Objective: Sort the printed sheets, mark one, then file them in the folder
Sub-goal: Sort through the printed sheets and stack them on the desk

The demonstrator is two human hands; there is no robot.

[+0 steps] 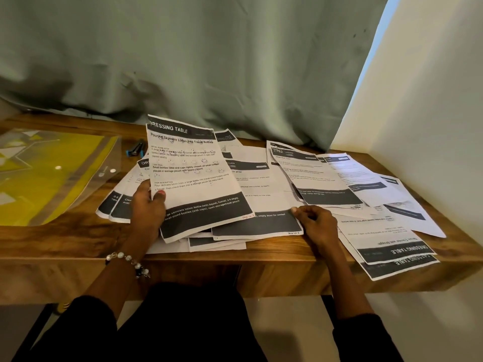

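Printed sheets lie spread over the wooden table. My left hand [147, 210] grips the left edge of a "Dressing Table" sheet [193, 176], thumb on top, and holds it tilted up off the pile. My right hand [315, 223] pinches the lower right corner of a "Kitchen" sheet [257, 205] lying flat beneath it. More sheets [321, 176] fan out to the right, and two upside-down "Dressing Table" sheets [386, 246] hang over the front edge. A yellow plastic folder [44, 173] lies at the left. A dark marker with a blue end [136, 149] lies behind the pile.
A grey-green curtain [183, 61] hangs behind the table [65, 244]. A white wall [423, 100] closes off the right side. More sheets [117, 202] stick out to the left of my left hand. My dark-clothed lap is below the table's front edge.
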